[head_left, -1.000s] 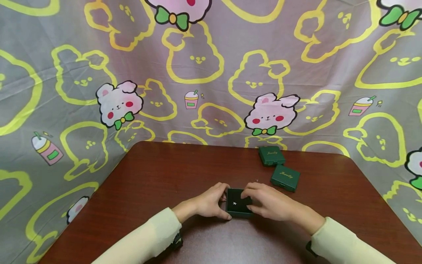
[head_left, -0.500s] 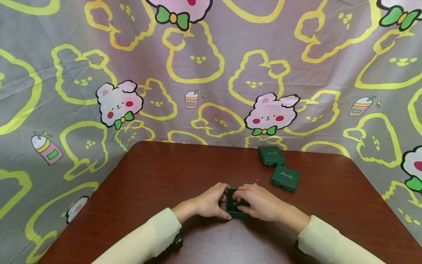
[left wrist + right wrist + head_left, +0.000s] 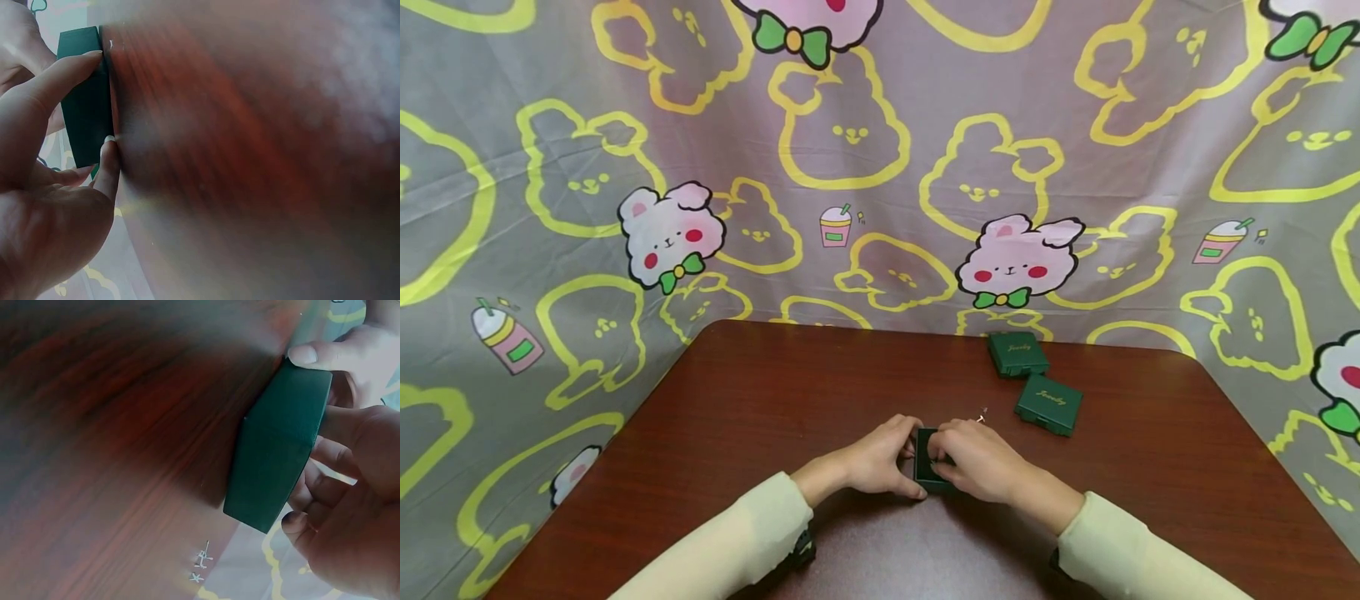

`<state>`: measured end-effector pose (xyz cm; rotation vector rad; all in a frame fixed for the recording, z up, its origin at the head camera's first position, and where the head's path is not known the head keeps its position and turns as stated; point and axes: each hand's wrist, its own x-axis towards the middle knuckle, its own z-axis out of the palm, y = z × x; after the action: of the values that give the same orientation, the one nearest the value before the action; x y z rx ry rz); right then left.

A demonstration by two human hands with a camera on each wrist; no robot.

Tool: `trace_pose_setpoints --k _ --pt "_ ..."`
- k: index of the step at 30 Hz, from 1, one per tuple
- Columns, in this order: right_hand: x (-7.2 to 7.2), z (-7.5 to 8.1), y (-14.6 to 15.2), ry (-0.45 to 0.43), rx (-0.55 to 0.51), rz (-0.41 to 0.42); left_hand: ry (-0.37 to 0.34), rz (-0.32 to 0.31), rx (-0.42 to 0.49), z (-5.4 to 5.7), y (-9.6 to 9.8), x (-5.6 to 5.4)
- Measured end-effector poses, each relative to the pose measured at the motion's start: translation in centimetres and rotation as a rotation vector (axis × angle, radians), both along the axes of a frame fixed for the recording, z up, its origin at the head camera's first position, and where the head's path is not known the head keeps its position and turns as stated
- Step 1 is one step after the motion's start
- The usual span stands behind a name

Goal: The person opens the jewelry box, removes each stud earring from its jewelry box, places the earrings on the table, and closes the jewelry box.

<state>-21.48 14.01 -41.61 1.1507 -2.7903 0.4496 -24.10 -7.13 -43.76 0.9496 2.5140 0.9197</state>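
Note:
My left hand grips the near-left side of a small dark green jewelry box, its thumb at the front and fingers behind. In the left wrist view the thumb lies along the outer wall of the box. The box stands lidless on the table, black inside. My right hand is over its right part, with curled fingers reaching inside. In the right wrist view the fingers go behind the box wall, so their tips are hidden. I cannot tell whether they pinch anything. No star-shaped stud shows inside the box now.
Two green boxes marked "Jewelry" lie behind to the right, one farther and one nearer. Small silvery pieces, one a star-shaped stud, lie on the brown table beyond the box. A patterned curtain surrounds the table.
My right hand has moved left and farther over the box, and its fingers now cover the spot where a star-shaped stud showed. My left hand and the box have stayed put.

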Motion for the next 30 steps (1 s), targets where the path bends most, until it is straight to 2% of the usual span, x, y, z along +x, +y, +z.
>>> trace_pose_setpoints --k 10,20,30 --pt "-0.03 -0.22 -0.33 -0.025 -0.013 -0.031 0.011 0.003 -0.011 -0.01 0.02 -0.09" --pt "0.04 -0.4 -0.62 -0.004 -0.045 -0.058 0.032 0.003 -0.012 -0.03 0.07 -0.18" --pt "0.1 -0.22 -0.66 -0.069 -0.078 -0.063 0.015 0.0 -0.003 -0.14 -0.09 -0.18"
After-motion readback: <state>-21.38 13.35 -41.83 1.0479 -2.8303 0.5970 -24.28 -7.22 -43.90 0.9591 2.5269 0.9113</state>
